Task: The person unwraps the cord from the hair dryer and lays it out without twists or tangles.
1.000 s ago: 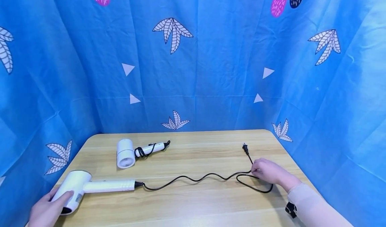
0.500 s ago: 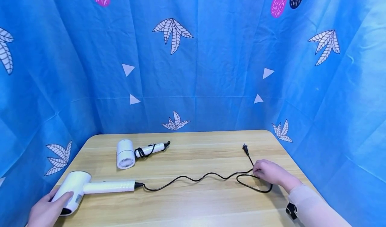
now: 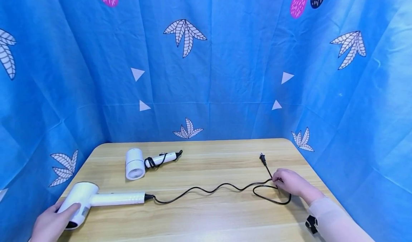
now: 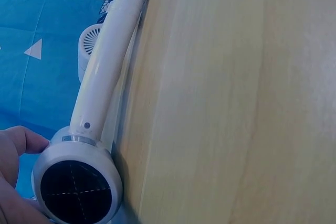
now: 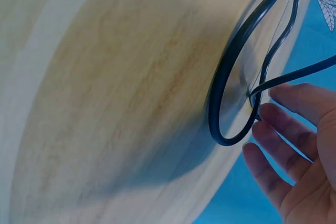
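A white hair dryer lies near the front left of the table, its handle pointing right. My left hand grips its head, thumb on the near side; the left wrist view shows the dark round end of that head beside the fingers. From the handle's end a black power cord runs wavily to the right. There my right hand pinches it at the fingertips, where strands cross beside a loop; the exact contact is partly hidden. Beyond the hand lies the cord's two-pin plug.
A smaller white hair dryer with its cord wound round the handle lies at the back left. The wooden table has rounded back corners. A blue patterned curtain encloses its back and sides.
My right hand has shifted slightly to the right, and the cord at its fingertips has moved a little with it. The left hand and both dryers stay as they were.
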`<state>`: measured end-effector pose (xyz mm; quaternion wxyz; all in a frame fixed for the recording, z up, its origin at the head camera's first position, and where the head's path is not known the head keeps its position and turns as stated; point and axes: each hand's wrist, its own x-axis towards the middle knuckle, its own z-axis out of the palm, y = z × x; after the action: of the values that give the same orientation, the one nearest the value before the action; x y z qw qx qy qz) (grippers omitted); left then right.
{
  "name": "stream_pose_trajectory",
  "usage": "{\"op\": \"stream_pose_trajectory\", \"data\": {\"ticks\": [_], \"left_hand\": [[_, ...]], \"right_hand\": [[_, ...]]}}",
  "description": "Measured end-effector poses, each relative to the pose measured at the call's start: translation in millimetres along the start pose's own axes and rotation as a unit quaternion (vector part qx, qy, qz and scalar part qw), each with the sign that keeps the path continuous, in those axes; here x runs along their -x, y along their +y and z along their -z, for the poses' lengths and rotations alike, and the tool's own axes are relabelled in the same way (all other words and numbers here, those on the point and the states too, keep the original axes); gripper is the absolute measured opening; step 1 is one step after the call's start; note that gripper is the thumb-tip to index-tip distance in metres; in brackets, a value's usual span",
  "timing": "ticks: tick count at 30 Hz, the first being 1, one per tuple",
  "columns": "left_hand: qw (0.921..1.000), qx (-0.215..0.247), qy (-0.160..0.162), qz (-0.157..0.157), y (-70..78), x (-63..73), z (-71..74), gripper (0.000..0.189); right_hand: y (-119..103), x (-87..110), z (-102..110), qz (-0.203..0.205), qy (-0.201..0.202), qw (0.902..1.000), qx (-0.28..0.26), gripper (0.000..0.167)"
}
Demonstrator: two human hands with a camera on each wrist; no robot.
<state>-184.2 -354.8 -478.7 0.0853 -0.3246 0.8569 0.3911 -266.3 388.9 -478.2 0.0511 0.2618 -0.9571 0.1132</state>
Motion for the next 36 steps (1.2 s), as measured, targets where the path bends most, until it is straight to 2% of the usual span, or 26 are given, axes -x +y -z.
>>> {"op": "stream_pose_trajectory", "data": {"ticks": [7, 12, 23, 26, 31, 36], "left_hand": [[1.0, 0.005, 0.006, 0.003, 1.6, 1.6, -0.7, 0.106], [0.9998, 0.017, 0.008, 0.006, 3.6, 3.8, -0.7, 0.104], [0.9994, 0.027, 0.021, -0.002, 9.6, 10.8, -4.2, 0.099], [0.9991, 0.033, 0.027, -0.003, 11.4, 13.2, -5.2, 0.096], [0.9988, 0.031, 0.039, -0.006, 14.0, 11.9, -6.4, 0.099], [0.9988, 0.026, 0.042, -0.004, 13.3, 7.6, -7.4, 0.105]], "right_hand": [[6, 1.3, 0, -0.018, 0.021, 0.9996, 0.009, 0.012], [7, 4.1, -1, -0.041, 0.013, 0.9991, 0.007, 0.015], [12, 9.6, -9, -0.049, 0.025, 0.9985, -0.004, 0.029], [12, 9.7, -10, -0.068, 0.026, 0.9974, -0.003, 0.032], [11, 5.6, -3, -0.087, 0.04, 0.9953, -0.009, 0.03], [11, -0.9, 8, -0.079, 0.065, 0.9948, 0.004, 0.023]]}}
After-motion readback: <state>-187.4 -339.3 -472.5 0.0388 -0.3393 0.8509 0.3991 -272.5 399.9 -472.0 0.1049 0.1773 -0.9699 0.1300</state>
